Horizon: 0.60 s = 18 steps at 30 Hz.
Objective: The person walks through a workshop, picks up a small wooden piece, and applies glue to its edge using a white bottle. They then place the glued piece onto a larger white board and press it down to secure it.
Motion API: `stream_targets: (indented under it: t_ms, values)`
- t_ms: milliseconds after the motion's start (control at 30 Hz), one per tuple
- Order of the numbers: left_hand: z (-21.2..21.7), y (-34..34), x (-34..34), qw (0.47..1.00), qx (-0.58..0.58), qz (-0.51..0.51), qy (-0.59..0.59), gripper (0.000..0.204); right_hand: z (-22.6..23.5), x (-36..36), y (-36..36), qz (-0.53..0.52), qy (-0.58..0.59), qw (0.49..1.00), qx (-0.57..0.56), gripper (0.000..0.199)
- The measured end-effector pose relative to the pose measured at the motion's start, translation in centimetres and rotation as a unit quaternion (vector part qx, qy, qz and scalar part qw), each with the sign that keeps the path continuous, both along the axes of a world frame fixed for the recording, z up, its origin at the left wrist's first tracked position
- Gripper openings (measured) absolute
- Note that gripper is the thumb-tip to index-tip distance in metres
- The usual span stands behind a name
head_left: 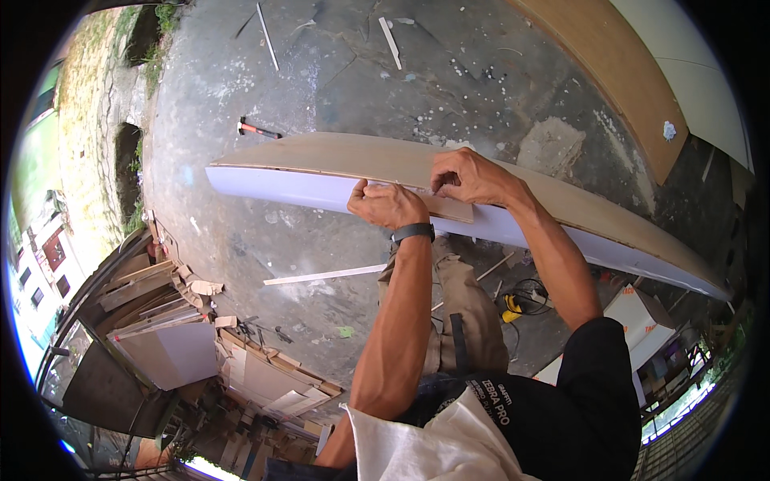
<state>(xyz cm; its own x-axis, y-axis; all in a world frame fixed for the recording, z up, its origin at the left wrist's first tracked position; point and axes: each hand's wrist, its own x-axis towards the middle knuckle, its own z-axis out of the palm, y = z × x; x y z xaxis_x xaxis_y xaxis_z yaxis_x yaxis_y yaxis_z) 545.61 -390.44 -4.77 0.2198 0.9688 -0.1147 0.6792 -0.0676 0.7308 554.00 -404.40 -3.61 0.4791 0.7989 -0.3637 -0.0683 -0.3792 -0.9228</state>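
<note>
Our left hand (389, 206) and right hand (472, 178) curl mid-frame — whether pinching, we cannot tell — seemingly steadying a wood strip (454, 210) against the panel (345, 152).

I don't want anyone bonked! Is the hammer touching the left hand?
Apart. The head view shows the hammer lying on the grey floor, with part of the long board between it and the left hand.

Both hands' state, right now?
Left hand: curled at the edge of the long board; hold unclear.
Right hand: curled by the short wood strip; hold unclear.
</note>
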Motion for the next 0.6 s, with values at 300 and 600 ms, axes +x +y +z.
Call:
stream_targets:
  t_ms: [300, 600]
  values:
    - [-0.6, -0.4, -0.1, 1.000, 0.016, -0.013, -0.007, 0.036, -1.4, -0.2, 2.5, -0.022, -0.067, 0.995, 0.073, 0.018]
    - [-1.2, 0.2, -0.3, 0.998, -0.029, 0.012, -0.051, 0.036, 0.3, 0.5, -0.2, 0.026, 0.003, 0.998, 0.064, 0.029]
